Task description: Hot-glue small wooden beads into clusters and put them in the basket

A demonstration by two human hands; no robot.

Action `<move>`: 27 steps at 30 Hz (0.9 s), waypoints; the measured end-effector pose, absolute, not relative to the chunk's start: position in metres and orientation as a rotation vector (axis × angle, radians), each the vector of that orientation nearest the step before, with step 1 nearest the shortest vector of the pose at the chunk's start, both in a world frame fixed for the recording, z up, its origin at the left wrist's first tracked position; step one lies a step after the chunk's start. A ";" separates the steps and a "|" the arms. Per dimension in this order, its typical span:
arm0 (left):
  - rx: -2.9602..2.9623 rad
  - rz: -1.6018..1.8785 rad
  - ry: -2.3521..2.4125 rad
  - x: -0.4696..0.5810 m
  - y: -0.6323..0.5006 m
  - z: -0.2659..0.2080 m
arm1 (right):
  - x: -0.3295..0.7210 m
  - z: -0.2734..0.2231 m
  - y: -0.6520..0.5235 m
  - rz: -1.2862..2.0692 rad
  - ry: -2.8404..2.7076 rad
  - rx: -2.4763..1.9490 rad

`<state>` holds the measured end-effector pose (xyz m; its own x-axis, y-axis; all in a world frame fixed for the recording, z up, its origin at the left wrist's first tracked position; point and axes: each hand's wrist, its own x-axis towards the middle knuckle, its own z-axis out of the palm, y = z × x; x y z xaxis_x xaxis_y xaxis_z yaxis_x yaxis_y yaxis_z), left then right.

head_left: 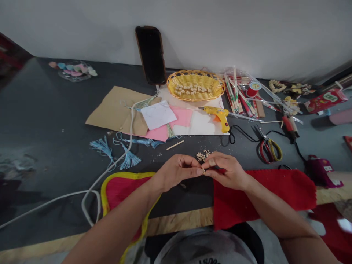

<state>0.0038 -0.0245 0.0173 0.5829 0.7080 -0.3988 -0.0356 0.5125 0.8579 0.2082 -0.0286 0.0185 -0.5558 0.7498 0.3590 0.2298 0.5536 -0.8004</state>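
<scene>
Close to the table's front edge, my left hand (187, 169) and my right hand (221, 168) meet with thumbs and forefingers pinched. Between the fingertips sits a tiny pale beige piece (203, 171); what kind it is, I cannot make out. Both hands seem to grip it from opposite sides. Just beyond the fingers lies a small heap of similar pale beige pieces (202, 155), partly hidden by my right hand. Further back, a yellow wicker basket (195, 96) holds several clusters of small pale pieces.
A yellow glue gun (217, 113) lies on white paper, right of the pink and brown sheets. Scissors (268, 148) and a black cord are at right. Blue tassels (130, 159) and a white cable (131, 128) lie left. A phone (150, 55) leans on the wall. Red felt (280, 185) overhangs the front edge.
</scene>
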 end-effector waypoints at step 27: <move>0.898 0.543 0.850 0.004 -0.026 0.015 | 0.207 0.016 -0.029 0.822 -2.112 -0.778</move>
